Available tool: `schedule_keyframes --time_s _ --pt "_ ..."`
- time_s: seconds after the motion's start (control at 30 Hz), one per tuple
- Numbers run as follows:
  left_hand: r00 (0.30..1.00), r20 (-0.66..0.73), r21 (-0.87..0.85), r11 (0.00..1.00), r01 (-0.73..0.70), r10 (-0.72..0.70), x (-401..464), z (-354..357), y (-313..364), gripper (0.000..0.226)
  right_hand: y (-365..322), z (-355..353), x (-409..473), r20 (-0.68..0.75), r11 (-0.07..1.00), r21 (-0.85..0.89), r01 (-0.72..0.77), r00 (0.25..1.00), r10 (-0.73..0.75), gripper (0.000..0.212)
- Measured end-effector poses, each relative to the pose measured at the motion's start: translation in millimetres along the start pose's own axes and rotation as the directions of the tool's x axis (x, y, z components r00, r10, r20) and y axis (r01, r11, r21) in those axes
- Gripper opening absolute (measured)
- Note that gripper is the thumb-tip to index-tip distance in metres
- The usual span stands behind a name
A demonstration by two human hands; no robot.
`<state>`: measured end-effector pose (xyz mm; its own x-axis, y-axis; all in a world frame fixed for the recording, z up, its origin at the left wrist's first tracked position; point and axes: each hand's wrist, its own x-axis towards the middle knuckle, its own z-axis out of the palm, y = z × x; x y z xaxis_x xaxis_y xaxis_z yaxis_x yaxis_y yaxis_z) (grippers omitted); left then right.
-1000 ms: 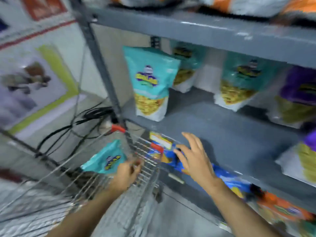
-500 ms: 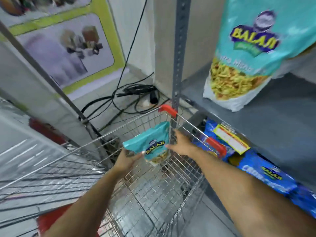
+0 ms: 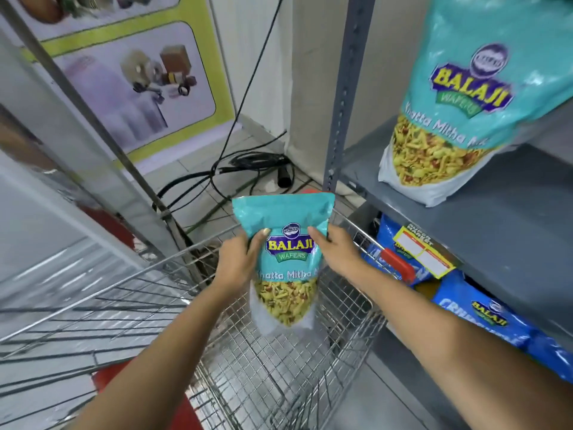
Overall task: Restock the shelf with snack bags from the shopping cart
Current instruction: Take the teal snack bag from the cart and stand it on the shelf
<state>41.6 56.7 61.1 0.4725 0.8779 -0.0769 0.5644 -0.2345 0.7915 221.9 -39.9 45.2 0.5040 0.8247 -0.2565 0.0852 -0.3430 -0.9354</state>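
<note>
A teal snack bag (image 3: 286, 262) with a yellow mix printed on its lower half is held upright above the wire shopping cart (image 3: 192, 308). My left hand (image 3: 237, 265) grips its left edge and my right hand (image 3: 338, 252) grips its right edge. The grey metal shelf (image 3: 502, 243) is to the right, level with the bag's top. A larger bag of the same teal kind (image 3: 455, 97) stands on that shelf near its left end.
Blue snack bags (image 3: 483, 318) fill the lower shelf behind a yellow price tag (image 3: 423, 249). A grey upright post (image 3: 347, 88) marks the shelf's left corner. Black cables (image 3: 245, 169) lie on the tiled floor beyond the cart. A poster (image 3: 124, 79) leans against the left wall.
The view has swung down from the shelf to the cart. My right hand came off the shelf edge and joined the left on the teal bag, which now rises upright above the cart.
</note>
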Motion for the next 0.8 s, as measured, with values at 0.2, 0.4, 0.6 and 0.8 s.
schedule_keyframes --time_s 0.2,0.4,0.6,0.8 --pt "0.962 0.029 0.063 0.96 -0.271 0.27 -27.3 -43.5 101.3 0.048 -73.1 -47.1 -68.2 -0.122 0.987 0.133 0.096 0.989 -0.08 0.017" --pt "0.867 0.145 -0.078 0.879 -0.47 0.476 -50.8 -30.2 195.3 0.048 -108.1 -127.0 -141.3 -0.355 0.974 0.11 0.196 0.923 -0.146 0.032" --pt "0.676 0.246 -0.228 0.719 -0.657 0.695 -63.9 33.3 291.0 0.029 -105.2 -222.2 -209.7 -0.632 0.948 -0.007 0.317 0.733 -0.25 0.012" --pt "0.564 0.363 -0.498 0.666 -0.555 0.742 -63.4 117.1 362.3 0.027 -95.3 -299.6 -243.9 -0.783 0.924 -0.134 0.359 0.533 -0.321 0.016"
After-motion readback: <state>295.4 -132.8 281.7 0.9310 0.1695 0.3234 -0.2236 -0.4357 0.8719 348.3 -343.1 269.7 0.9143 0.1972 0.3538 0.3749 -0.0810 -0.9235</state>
